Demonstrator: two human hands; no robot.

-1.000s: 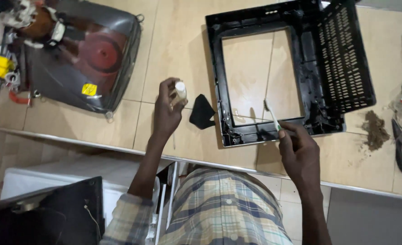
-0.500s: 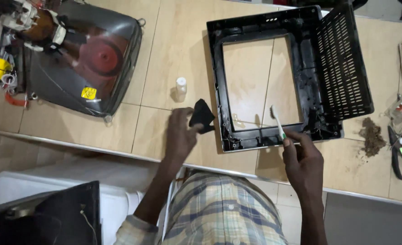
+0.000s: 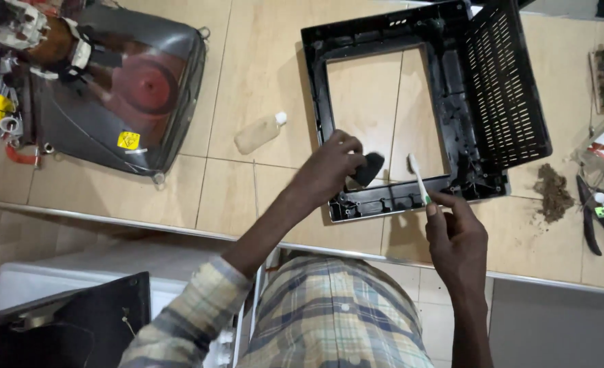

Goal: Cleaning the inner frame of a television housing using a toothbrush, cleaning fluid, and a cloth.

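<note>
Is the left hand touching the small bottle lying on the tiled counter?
Apart. The head view shows bare tile between the small bottle and the left hand, which grips a black pad at the black frame.

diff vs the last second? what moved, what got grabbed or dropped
The left hand let go of the small bottle, which now lies on its side on the tiled counter. It then moved right, took the black pad and brought it onto the lower edge of the black frame. The right hand keeps its hold on the toothbrush. The picture tube stayed put.
</note>
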